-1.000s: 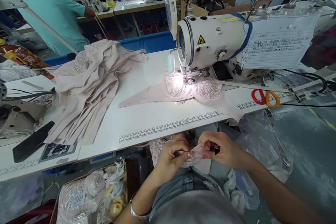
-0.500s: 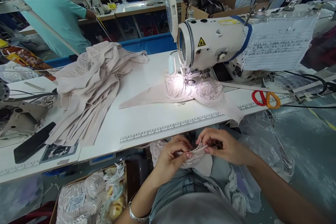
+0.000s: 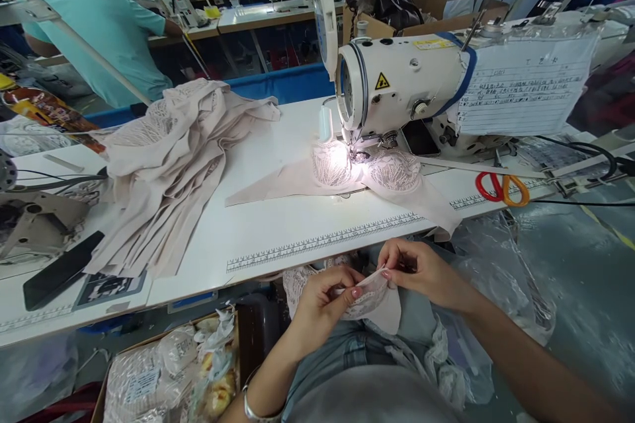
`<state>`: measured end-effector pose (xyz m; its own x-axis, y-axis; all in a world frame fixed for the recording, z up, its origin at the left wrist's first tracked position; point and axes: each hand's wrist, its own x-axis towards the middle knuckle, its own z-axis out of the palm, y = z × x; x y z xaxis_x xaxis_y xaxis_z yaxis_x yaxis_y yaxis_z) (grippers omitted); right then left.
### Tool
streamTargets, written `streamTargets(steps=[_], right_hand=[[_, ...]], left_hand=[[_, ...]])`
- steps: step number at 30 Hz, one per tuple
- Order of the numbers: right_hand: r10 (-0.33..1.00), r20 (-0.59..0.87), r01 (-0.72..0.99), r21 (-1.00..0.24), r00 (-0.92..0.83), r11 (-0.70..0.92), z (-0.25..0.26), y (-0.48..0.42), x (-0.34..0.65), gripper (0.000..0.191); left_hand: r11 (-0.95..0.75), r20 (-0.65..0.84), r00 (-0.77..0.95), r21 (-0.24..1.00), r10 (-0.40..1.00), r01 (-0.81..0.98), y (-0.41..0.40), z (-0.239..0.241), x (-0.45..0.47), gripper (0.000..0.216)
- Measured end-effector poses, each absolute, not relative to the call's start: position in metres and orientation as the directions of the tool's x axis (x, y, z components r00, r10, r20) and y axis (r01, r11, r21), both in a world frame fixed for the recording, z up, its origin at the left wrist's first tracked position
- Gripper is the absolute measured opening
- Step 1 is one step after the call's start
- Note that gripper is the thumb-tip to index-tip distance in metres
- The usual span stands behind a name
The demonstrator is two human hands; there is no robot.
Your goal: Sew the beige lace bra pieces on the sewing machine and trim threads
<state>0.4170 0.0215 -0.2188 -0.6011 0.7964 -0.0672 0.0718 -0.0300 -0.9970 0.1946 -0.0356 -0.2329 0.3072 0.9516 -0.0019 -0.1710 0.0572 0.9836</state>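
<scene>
Over my lap, below the table edge, lies a pale pink lace bra [image 3: 370, 302]. My left hand [image 3: 328, 301] pinches its edge between thumb and fingers. At the tip of that same edge, my right hand [image 3: 414, 271] is closed in a pinch, so the edge is stretched between both hands. Part of the lace hangs behind my left hand. On the table, a second bra [image 3: 394, 172] rests under the lit needle area of the white sewing machine [image 3: 401, 79], its two wings spread to either side.
A heap of pink bra pieces [image 3: 173, 145] covers the table's left part. Scissors [image 3: 502, 188] with red and orange handles lie at right. A black phone [image 3: 62, 271] sits by the left front edge. Below stands a box of wrapped packs [image 3: 149, 370]. A person in turquoise [image 3: 99, 39] works behind.
My right hand has shifted slightly, and the bra's edge strips, apart before, now lie together between my fingers. The person behind has moved a little to the left.
</scene>
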Motion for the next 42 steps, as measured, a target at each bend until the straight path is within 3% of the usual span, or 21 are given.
streamTargets(steps=[7,14,16,21,27,34,42], right_hand=[[0.833,-0.086,0.102,-0.994,-0.547,-0.035,-0.208,0.017,0.410,0.027],[0.860,-0.091,0.185,-0.983,-0.501,0.004,-0.207,0.006,0.397,0.021],[0.865,-0.063,0.194,-0.980,-0.498,0.040,-0.209,0.007,0.399,0.024],[0.878,-0.048,0.171,-0.984,-0.477,0.039,-0.220,0.011,0.410,0.053],[0.803,-0.118,0.306,-0.948,-0.584,0.083,-0.223,0.009,0.415,0.054],[0.757,-0.182,0.208,-0.976,-0.628,-0.062,-0.222,0.010,0.407,0.039],[0.808,-0.153,0.147,-0.986,-0.569,-0.083,-0.223,0.008,0.396,0.042]], left_hand=[[0.144,-0.089,0.278,0.972,0.956,-0.184,-0.032,-0.226,0.200,0.043],[0.149,-0.162,0.181,0.985,0.970,0.083,-0.028,-0.230,0.215,0.035],[0.192,-0.199,0.135,0.979,0.971,0.063,-0.028,-0.232,0.218,0.040],[0.270,-0.258,0.156,0.961,0.954,-0.065,-0.026,-0.232,0.218,0.046],[0.260,-0.233,0.191,0.957,0.953,-0.128,-0.024,-0.231,0.214,0.042],[0.247,-0.215,0.208,0.958,0.954,-0.143,-0.023,-0.230,0.214,0.036],[0.217,-0.196,0.206,0.972,0.959,-0.088,-0.023,-0.228,0.214,0.029]])
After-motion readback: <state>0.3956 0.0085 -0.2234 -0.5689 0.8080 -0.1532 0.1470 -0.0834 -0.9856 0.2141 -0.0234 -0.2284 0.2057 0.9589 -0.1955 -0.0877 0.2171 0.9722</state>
